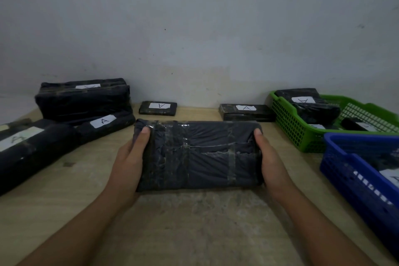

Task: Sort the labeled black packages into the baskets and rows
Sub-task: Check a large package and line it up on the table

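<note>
A large black taped package (197,155) is held over the middle of the wooden table, its visible face showing no label. My left hand (129,157) grips its left end with the thumb on top. Its right end is gripped the same way by my right hand (271,157). Two flat black packages labeled A (158,108) (246,112) lie in a row by the wall. At the left sit a big labeled package (84,98) and two long labeled rolls (105,125) (32,149). The green basket (289,123) and the blue basket (345,170) at right hold labeled black packages.
The wooden table (183,222) runs up to a pale wall (194,28) at the back. Bare tabletop lies in front of the held package between my forearms. The baskets crowd the right edge, the rolls the left edge.
</note>
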Motion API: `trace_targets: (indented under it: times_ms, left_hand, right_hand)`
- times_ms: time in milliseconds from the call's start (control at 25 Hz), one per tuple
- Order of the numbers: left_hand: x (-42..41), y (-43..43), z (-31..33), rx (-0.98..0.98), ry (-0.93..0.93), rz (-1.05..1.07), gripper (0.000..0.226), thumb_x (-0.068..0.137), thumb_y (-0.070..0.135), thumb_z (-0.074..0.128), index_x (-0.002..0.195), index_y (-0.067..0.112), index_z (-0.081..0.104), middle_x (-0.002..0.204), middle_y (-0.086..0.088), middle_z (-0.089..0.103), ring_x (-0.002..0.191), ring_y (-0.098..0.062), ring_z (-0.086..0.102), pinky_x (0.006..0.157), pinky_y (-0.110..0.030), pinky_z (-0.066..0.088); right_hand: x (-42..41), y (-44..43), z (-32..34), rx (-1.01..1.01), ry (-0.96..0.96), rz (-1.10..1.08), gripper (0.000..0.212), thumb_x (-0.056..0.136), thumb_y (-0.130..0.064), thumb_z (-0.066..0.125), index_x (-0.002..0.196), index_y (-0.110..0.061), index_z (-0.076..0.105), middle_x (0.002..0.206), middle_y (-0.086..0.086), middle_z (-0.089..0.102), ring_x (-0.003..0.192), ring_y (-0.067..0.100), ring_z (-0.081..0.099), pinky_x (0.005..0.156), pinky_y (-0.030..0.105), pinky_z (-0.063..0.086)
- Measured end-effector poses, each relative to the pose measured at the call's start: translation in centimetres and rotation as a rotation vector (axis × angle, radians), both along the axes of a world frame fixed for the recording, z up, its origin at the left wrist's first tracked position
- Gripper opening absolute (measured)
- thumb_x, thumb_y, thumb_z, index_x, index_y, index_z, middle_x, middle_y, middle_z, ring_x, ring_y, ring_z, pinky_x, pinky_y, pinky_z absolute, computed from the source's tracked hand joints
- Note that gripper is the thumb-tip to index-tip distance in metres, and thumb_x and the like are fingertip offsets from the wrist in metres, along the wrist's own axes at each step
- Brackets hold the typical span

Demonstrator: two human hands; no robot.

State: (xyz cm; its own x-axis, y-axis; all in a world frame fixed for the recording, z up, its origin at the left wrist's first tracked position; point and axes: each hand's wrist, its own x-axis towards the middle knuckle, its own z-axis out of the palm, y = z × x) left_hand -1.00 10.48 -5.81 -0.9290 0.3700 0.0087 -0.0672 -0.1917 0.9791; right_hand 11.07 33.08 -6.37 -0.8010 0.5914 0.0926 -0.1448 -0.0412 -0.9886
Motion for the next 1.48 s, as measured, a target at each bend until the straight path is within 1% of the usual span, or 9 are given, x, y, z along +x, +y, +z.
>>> trace_targets:
  times_ms: [200, 520, 760, 920, 1040, 1160, 1280, 1360, 1480]
  left_hand:
    - [-0.6, -0.1, -0.3, -0.01, -0.12, 0.014, 0.042, 0.083, 0.051, 0.062, 0.09, 0.012, 0.076, 0.091, -0.009, 0.076, 0.088, -0.028, 0.073, 0.092, -0.048, 0.052]
    - [-0.9, 0.2, -0.4, 0.075, -0.135, -0.136, 0.046, 0.081, 0.049, 0.06, 0.11, 0.014, 0.068, 0.104, -0.011, 0.074, 0.094, -0.028, 0.072, 0.089, -0.043, 0.053]
    - [-0.9, -0.4, -0.9, 0.14, -0.122, -0.317, 0.052, 0.077, 0.009, 0.059, 0.128, 0.018, 0.052, 0.112, -0.016, 0.068, 0.072, -0.036, 0.07, 0.049, -0.048, 0.058]
    - [-1.0, -0.4, -1.0, 0.176, -0.122, -0.272, 0.053, 0.078, 0.007, 0.056, 0.13, 0.012, 0.049, 0.104, -0.019, 0.071, 0.065, -0.042, 0.07, 0.046, -0.042, 0.058]
    - [-1.4, -0.6, -0.9, 0.227, -0.182, -0.25, 0.039, 0.092, 0.006, 0.048, 0.129, 0.016, 0.049, 0.102, -0.023, 0.072, 0.065, -0.045, 0.07, 0.045, -0.037, 0.058]
    - [-1.5, -0.7, -0.7, 0.23, -0.214, -0.21, 0.036, 0.095, 0.01, 0.044, 0.131, 0.017, 0.047, 0.104, -0.023, 0.07, 0.061, -0.042, 0.07, 0.042, -0.036, 0.057]
    - [-1.5, -0.2, -0.6, 0.239, -0.163, -0.164, 0.043, 0.098, 0.014, 0.04, 0.137, 0.032, 0.042, 0.115, -0.009, 0.064, 0.067, -0.034, 0.072, 0.048, -0.044, 0.059]
    - [-1.4, 0.0, -0.8, 0.304, -0.136, -0.2, 0.045, 0.094, 0.03, 0.054, 0.137, 0.036, 0.043, 0.123, -0.006, 0.059, 0.083, -0.029, 0.073, 0.054, -0.043, 0.061]
    - [-1.3, -0.3, -1.7, 0.13, -0.025, -0.223, 0.106, 0.046, 0.058, 0.088, 0.139, 0.04, 0.041, 0.135, -0.004, 0.051, 0.112, -0.029, 0.063, 0.084, -0.048, 0.056]
  right_hand:
    - [-0.3, -0.2, -0.4, -0.111, -0.064, -0.019, 0.043, 0.096, -0.05, 0.046, 0.112, -0.019, 0.072, 0.11, 0.009, 0.074, 0.105, 0.027, 0.07, 0.104, 0.049, 0.046]
    - [-0.1, 0.0, 0.3, -0.047, -0.139, -0.199, 0.034, 0.091, -0.049, 0.054, 0.071, -0.036, 0.079, 0.085, 0.002, 0.078, 0.091, 0.025, 0.073, 0.094, 0.044, 0.053]
    - [0.4, 1.0, 0.9, -0.262, -0.177, -0.178, 0.04, 0.086, -0.051, 0.061, 0.103, -0.018, 0.074, 0.096, 0.013, 0.077, 0.088, 0.032, 0.074, 0.088, 0.055, 0.055]
    - [1.1, 1.8, 1.3, -0.459, -0.15, 0.032, 0.039, 0.092, -0.041, 0.052, 0.12, -0.017, 0.066, 0.106, 0.014, 0.075, 0.086, 0.032, 0.074, 0.07, 0.046, 0.06]
    - [1.9, 2.2, 1.9, -0.474, -0.01, 0.182, 0.049, 0.084, -0.021, 0.044, 0.13, -0.011, 0.055, 0.11, 0.017, 0.071, 0.075, 0.032, 0.074, 0.049, 0.043, 0.06]
    - [2.0, 2.1, 2.2, -0.412, 0.062, 0.207, 0.053, 0.087, -0.002, 0.04, 0.137, -0.017, 0.049, 0.118, 0.016, 0.066, 0.072, 0.028, 0.073, 0.043, 0.033, 0.058]
    - [1.6, 1.8, 2.0, -0.368, 0.057, 0.158, 0.054, 0.094, 0.001, 0.036, 0.139, -0.027, 0.048, 0.117, 0.012, 0.067, 0.063, 0.023, 0.071, 0.038, 0.03, 0.055]
    - [1.5, 1.5, 1.8, -0.348, 0.076, 0.148, 0.051, 0.096, -0.004, 0.037, 0.138, -0.029, 0.05, 0.119, 0.01, 0.066, 0.06, 0.02, 0.069, 0.035, 0.028, 0.053]
    - [1.3, 1.3, 1.5, -0.209, 0.025, 0.061, 0.04, 0.097, -0.013, 0.036, 0.127, -0.023, 0.062, 0.125, 0.015, 0.06, 0.067, 0.018, 0.066, 0.035, 0.025, 0.049]
